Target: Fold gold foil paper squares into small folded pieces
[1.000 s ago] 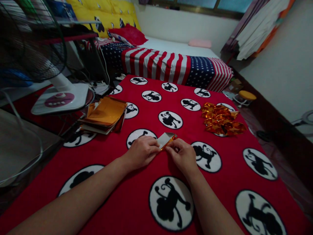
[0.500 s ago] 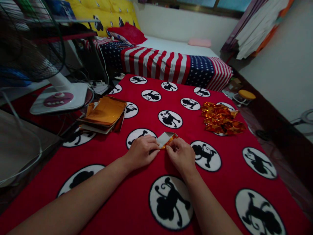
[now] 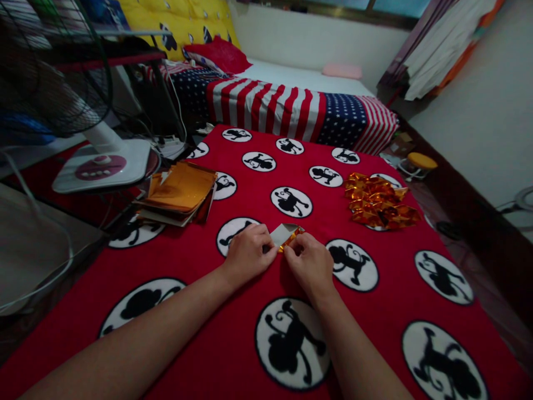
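Between my hands, just above the red cloth, is a partly folded sheet of gold foil paper, pale on its inner face and shiny gold along the near edge. My left hand pinches its left corner with closed fingers. On the other side, my right hand grips the gold edge between thumb and fingers. To the right lies a heap of folded gold foil pieces. A stack of gold paper sheets sits on the left edge of the cloth.
The red cloth with monkey medallions covers the surface under my hands. A fan stands at the left. Behind are a bed with a flag-pattern cover and a red pillow. A yellow stool is at the right.
My left hand has shifted slightly right along the paper, closer to my right hand. The gold near edge shows as a narrower fold. My right hand stays nearly in place.
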A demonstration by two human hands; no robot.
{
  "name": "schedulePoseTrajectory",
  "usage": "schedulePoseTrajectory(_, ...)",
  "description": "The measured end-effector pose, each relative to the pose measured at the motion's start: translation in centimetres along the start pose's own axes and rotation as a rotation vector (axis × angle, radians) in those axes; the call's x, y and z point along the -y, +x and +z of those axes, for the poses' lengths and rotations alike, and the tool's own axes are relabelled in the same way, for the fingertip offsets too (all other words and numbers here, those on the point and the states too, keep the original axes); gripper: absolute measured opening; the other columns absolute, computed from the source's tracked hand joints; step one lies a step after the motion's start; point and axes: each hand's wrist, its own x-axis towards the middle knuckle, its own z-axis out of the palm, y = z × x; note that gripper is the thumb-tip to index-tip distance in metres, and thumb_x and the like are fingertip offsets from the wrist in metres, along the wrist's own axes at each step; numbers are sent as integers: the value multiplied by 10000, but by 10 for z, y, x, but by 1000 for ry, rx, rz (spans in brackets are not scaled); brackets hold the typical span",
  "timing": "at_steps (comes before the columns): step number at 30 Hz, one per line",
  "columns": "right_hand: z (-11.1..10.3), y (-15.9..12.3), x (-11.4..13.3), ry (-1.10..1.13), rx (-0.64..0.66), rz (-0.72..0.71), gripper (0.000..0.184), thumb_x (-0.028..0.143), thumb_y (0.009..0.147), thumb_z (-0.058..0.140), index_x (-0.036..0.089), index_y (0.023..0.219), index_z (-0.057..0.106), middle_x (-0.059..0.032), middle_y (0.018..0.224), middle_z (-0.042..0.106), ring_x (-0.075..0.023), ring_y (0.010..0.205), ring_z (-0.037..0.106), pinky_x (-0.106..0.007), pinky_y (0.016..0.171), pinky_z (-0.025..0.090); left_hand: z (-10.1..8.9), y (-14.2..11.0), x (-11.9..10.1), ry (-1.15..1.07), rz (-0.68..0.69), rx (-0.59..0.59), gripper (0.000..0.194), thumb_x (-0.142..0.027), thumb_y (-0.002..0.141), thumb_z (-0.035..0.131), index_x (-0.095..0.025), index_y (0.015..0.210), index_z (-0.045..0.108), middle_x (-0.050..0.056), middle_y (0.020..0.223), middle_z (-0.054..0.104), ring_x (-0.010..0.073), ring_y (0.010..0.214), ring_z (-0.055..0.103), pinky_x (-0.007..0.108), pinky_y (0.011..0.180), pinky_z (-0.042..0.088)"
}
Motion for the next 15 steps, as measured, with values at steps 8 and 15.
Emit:
schedulePoseTrajectory(8,1,1,-2,43,6,34,84,303,748,588,235,708,615,19,725,675,-150,639,598,-246,560,323,0,1,1,-30,-25,17,151,-203,759,639,-176,614,610,11,766,610,143,766,554,259,686,422)
schedulePoseTrajectory(15,0,1,-3,26,9,27,110,299,765,572,235,693,624,14,728,678,-159,660,612,-253,570,328,2,0,2,-36,-2,5,146,-198,771,630,-179,627,617,14,777,615,144,776,554,264,700,426)
